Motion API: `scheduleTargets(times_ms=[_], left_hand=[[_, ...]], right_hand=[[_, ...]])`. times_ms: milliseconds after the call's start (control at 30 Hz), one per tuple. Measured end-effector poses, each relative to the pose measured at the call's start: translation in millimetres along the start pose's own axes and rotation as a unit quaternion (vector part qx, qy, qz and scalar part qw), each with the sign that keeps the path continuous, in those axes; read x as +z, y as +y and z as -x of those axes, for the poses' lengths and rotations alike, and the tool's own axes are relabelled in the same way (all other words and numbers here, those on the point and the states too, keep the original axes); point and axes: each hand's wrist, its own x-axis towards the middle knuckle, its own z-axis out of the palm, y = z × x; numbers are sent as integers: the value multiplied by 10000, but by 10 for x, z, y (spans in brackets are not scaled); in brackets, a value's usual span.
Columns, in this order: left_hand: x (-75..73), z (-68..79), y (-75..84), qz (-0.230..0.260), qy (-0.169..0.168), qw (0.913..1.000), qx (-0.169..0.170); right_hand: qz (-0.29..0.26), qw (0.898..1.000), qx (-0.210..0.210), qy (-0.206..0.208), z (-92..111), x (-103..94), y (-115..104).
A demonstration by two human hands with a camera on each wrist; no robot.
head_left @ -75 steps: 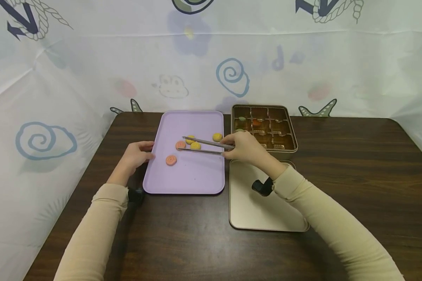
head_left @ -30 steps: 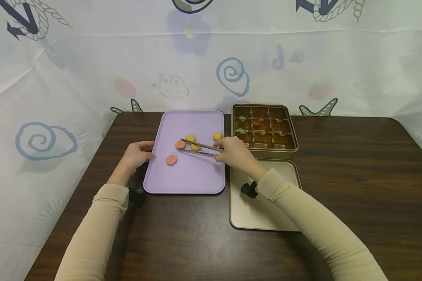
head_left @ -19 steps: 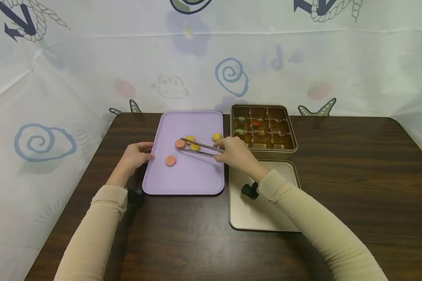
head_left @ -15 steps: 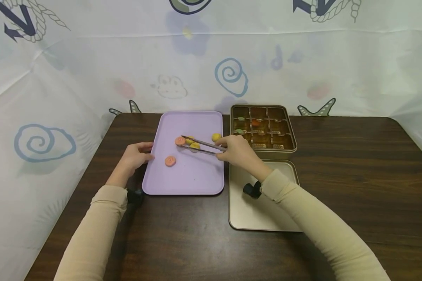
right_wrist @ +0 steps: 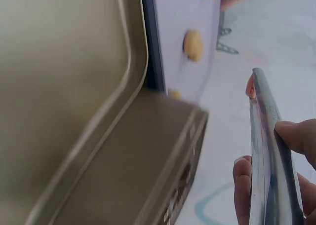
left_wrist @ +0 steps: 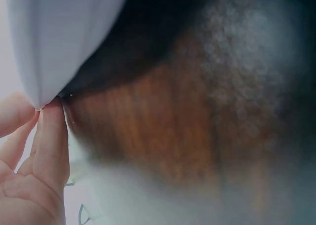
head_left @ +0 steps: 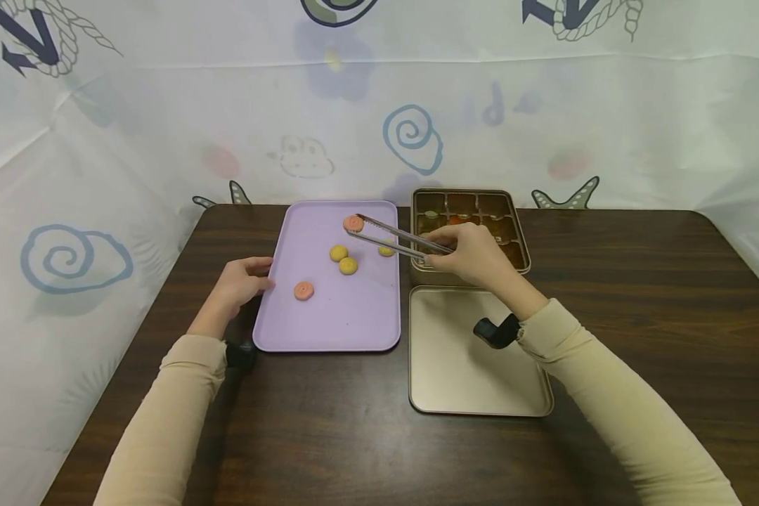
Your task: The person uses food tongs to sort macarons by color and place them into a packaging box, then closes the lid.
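Observation:
Metal tongs [head_left: 395, 237] are held between the thumb and fingers of my right hand [head_left: 471, 256]. Their tips clasp a round pink cookie-like piece [head_left: 353, 223] above the far part of the purple tray [head_left: 354, 320]. The right wrist view shows the tongs [right_wrist: 266, 151] with the pink piece [right_wrist: 250, 87] at their end. My left hand [head_left: 237, 284] pinches the tray's left edge; in the left wrist view its fingers [left_wrist: 51, 141] meet at that rim. Another pink piece [head_left: 303, 291] and yellow pieces [head_left: 348, 266] lie on the tray, one yellow piece partly behind the tongs.
A gold tin [head_left: 469, 275] with a divided insert stands right of the tray, partly hidden by my right hand; green and red bits show inside. Its flat lid [head_left: 455, 379] lies in front on the dark wooden table [head_left: 639, 316]. A patterned sheet [head_left: 354, 140] hangs behind.
The tongs have closed on a pink piece and lifted it off the tray, then moved it right and away from me. My left hand has kept its place at the tray's edge.

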Motion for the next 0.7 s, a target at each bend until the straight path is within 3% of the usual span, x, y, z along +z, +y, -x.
scheduleTargets(times_ms=[367, 700], left_hand=[[-7, 17, 10, -10, 1, 10000, -18], [4, 5, 14, -10, -2, 10000, -5]], right_hand=[[184, 9988, 387, 236, 292, -475, 357], [356, 9966, 703, 218, 518, -689, 794]])
